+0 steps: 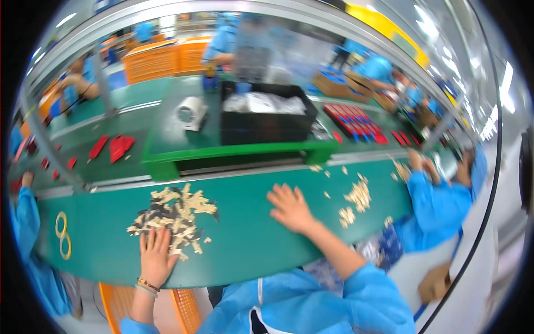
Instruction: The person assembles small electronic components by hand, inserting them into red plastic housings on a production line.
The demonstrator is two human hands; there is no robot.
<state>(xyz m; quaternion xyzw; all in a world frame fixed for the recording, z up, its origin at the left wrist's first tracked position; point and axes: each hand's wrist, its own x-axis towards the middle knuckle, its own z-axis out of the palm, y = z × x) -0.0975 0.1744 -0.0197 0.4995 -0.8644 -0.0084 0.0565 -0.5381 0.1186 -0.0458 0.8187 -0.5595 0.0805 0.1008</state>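
On the green work table (239, 228) lies a loose heap of small cream and black pieces (181, 214), too small to tell their kind. My left hand (156, 253), with bracelets at the wrist, rests on the heap's near edge, its fingers stretched out. To the right, my right hand (290, 207) lies flat on the bare green surface with fingers spread, holding nothing. Farther right sits a smaller group of cream pieces (359, 195), apart from my right hand, with a few strays around it.
Two yellowish rings (64, 236) lie at the far left. Behind the table stand a black bin (264, 125) of clear bags, a white cylindrical device (192, 113) and a red tray (353, 119). Co-workers in blue flank me at left and right. An orange basket (186, 309) is below.
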